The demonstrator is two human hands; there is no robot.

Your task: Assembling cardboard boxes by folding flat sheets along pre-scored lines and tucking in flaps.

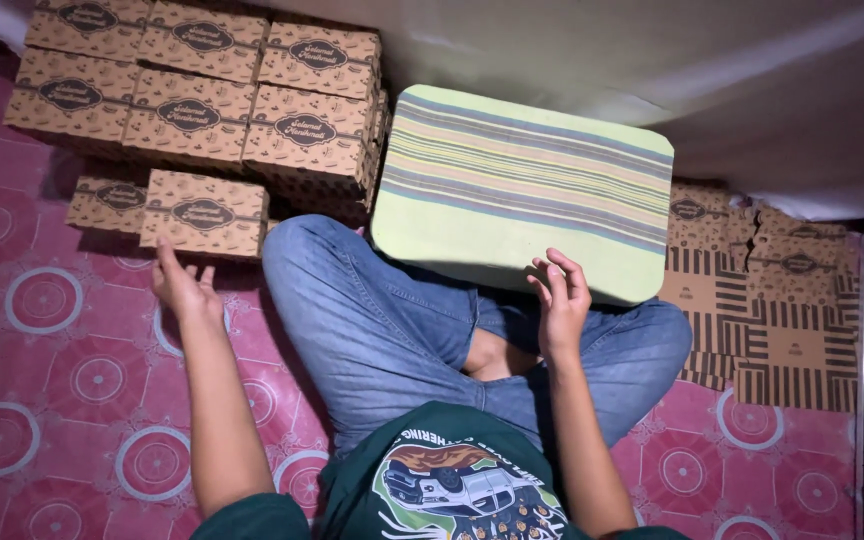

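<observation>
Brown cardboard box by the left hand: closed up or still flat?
Closed. The brown printed cardboard box stands assembled with its lid down, beside the left hand; flat unfolded blanks lie at right.

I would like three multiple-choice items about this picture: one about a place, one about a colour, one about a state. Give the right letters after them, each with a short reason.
1. Where is the left hand?
A. on the striped board
B. at the lowest folded brown box, on the mat
C. on the flat cartons

2. What colour is the floor mat?
A. pink with round patterns
B. plain blue
C. black

3. In what state are the cartons beside the person's right knee?
A. folded and stacked
B. flat, not yet folded
C. torn into bits

Answers:
1 B, the fingers reach the folded box nearest the knee.
2 A, pink with pale circles shows on both sides of the legs.
3 B, they lie as flat printed sheets, while the right hand rests empty at the edge of the striped board.
</observation>
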